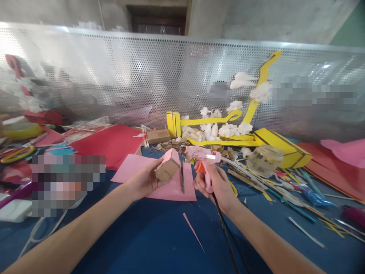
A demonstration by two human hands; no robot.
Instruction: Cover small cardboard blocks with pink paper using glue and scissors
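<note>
A perforated metal panel (159, 76) gleams beyond the grip, before a gray concrete wall (251, 19); a blue tabletop (142, 239) spreads beneath.

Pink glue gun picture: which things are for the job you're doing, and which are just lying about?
Probably for the job:
small pink-and-brown box, in the left hand
pink glue gun, in the right hand
pink sheet, matching the box's pink part

Seemingly just lying about:
red sheet at the left
clear jar
white fluffy pieces

Left fingers (154, 166) hold a part-pink cardboard block (168, 170), right fingers (200, 182) a pink glue gun (201, 153).
</note>
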